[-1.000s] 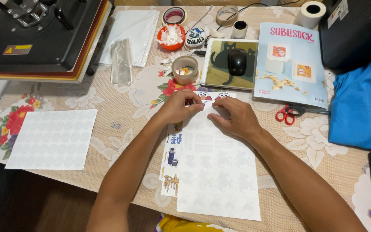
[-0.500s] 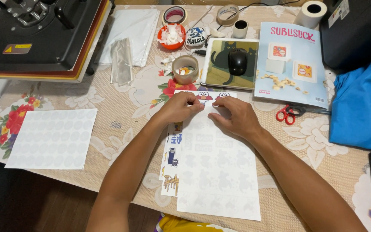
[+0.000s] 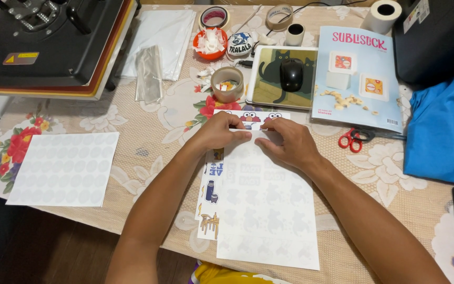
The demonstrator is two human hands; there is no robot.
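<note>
My left hand [image 3: 220, 133] and my right hand [image 3: 289, 143] rest side by side on the top edge of a white translucent sheet [image 3: 266, 210]. The fingertips of both hands press that edge down. The sheet lies over a printed sticker sheet [image 3: 211, 197], whose coloured cartoon figures show along its left side and above my fingers. Both sheets lie on the floral tablecloth [image 3: 148, 131] at the table's near edge.
A white sheet of round labels [image 3: 63, 168] lies left. A heat press [image 3: 43, 42] stands back left. Behind my hands are tape rolls [image 3: 227, 84], a mouse [image 3: 291, 74] on a cat mousepad, a light-blue booklet [image 3: 356, 79], red scissors [image 3: 354, 139] and blue cloth [image 3: 444, 131].
Both hands have stayed on the sheet's top edge, with my fingertips shifting slightly along it. Nothing else has moved.
</note>
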